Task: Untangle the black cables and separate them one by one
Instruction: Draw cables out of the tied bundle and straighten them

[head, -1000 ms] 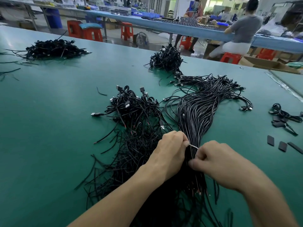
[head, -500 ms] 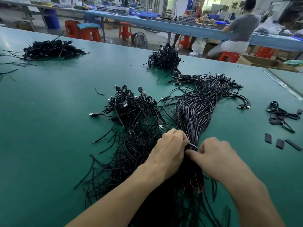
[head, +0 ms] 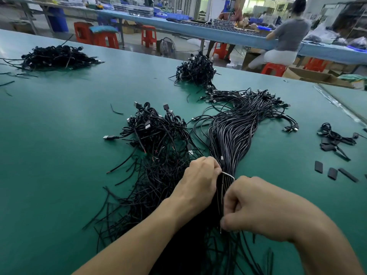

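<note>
A thick bundle of black cables (head: pixel 230 135) lies on the green table (head: pixel 59 147), fanning out toward USB plugs at the far end. A thin white tie (head: pixel 228 175) crosses the bundle at its narrow waist. My left hand (head: pixel 200 181) grips the bundle at the tie, fingers curled. Just below the tie, my right hand (head: pixel 256 207) pinches a single cable end between thumb and fingers. To the left lies a tangled heap of loose black cables (head: pixel 156 147).
Two more cable piles sit at the far left (head: pixel 55 57) and far middle (head: pixel 195 71). A small cable knot (head: pixel 333 136) and black sleeve pieces (head: pixel 332 172) lie at the right. A person (head: pixel 286 38) sits at another bench behind.
My right hand has slid down the bundle toward me, away from the tie, now pinching one cable end. My left hand stays at the tie.
</note>
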A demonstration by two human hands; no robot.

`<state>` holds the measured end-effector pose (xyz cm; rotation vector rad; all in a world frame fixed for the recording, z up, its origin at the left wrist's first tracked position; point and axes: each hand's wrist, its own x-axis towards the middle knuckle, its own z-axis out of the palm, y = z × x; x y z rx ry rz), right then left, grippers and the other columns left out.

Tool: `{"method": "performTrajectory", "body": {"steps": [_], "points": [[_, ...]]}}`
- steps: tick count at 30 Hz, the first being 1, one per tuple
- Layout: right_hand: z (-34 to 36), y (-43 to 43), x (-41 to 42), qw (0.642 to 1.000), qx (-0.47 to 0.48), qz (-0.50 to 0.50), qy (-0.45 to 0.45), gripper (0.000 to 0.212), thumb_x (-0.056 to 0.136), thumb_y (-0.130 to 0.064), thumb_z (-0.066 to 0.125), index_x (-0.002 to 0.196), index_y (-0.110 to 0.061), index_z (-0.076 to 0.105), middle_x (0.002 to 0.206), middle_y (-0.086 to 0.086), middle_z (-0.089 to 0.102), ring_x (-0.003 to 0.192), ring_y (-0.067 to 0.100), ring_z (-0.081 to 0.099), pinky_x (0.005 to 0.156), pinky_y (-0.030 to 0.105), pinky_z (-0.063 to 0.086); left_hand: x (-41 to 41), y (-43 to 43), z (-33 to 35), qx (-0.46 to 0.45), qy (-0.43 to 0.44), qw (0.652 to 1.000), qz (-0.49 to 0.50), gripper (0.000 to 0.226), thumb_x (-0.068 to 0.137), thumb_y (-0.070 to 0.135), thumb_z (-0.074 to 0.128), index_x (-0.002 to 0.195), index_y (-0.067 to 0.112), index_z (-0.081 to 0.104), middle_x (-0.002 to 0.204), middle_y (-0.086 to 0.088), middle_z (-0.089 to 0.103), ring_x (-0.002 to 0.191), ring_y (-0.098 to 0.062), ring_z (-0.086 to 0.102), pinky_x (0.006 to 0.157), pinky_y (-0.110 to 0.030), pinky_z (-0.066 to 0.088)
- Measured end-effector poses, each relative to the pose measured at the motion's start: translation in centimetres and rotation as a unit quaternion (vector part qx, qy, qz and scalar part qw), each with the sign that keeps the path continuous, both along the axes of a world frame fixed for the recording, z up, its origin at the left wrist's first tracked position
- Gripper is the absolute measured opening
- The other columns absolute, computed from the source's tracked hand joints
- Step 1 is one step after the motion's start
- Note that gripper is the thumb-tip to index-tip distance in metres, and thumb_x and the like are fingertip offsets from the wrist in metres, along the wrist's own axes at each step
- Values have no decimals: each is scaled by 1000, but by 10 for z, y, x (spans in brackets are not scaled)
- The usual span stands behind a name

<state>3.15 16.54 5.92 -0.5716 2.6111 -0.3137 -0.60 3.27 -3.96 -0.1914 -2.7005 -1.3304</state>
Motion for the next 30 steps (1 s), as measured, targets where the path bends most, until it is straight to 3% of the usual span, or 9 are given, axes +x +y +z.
{"method": "performTrajectory", "body": {"steps": [4,8,15,18,21,27,30], "points": [[4,11,-5,997,0,-77,6,17,68,-41,74,67,-25,70,55,-3,63,49,10,56,53,30,52,1,0,3,-4,13,1000,1,14,102,26,48,89,25,53,100,1,61,93,-19,57,86,-41,50],[-14,1,-13,980,-19,-174,94,39,69,-50,71,66,-12,62,64,1,62,65,19,62,57,33,51,4,1,6,-22,27,999,-13,13,104,22,47,93,22,53,102,0,59,93,-20,57,85,-39,50],[-33,1,-23,972,-34,-208,107,19,78,-32,61,75,-13,61,76,8,60,77,29,60,63,33,51,6,1,9,-41,36,998,-19,15,105,25,45,99,17,56,104,-1,60,94,-22,57,83,-39,48],[-32,4,-25,974,-43,-202,94,22,86,-32,62,73,-14,61,74,6,59,74,27,59,56,31,43,6,1,10,-37,33,999,-14,14,105,25,45,98,19,54,105,-1,59,95,-25,57,83,-42,48],[-27,11,-23,985,-31,-160,63,32,88,-29,63,65,-7,56,59,1,51,57,22,48,47,29,35,8,1,12,-30,29,999,-18,14,105,24,44,92,24,49,104,0,59,95,-22,57,85,-41,48],[-16,14,-20,994,-21,-90,58,27,88,-27,60,71,-6,60,57,1,54,55,19,46,59,41,48,8,2,10,-34,29,999,-15,15,105,23,42,91,24,47,103,-2,59,94,-22,57,85,-41,48],[-13,16,-18,995,-29,-86,45,27,86,-27,61,69,-6,59,53,0,50,52,16,42,55,40,46,8,2,9,-46,41,998,-18,13,105,22,43,93,24,46,103,-2,58,94,-23,57,84,-40,49]]}}
